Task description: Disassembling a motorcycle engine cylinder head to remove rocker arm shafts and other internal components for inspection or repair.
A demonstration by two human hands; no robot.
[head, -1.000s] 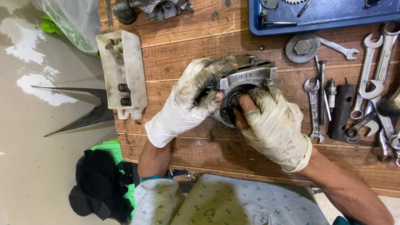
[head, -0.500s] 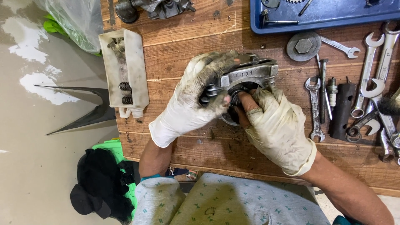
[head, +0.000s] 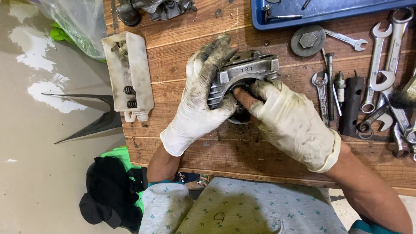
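A grey metal engine cylinder with cooling fins rests on the wooden workbench. My left hand, in a dirty white glove, wraps around its left side and grips it. My right hand, also gloved, lies against the cylinder's near side with its fingers pushed into the dark round bore. A torn glove tip leaves one finger bare at the opening. The lower part of the cylinder is hidden behind both hands.
Several spanners and a black socket tube lie at the right. A round flanged disc and a blue tray sit behind. A white plastic box with springs stands at the left, engine parts beyond it.
The view has shifted slightly. My left hand has closed further over the cylinder's top left, and my right fingers have gone deeper into the bore.
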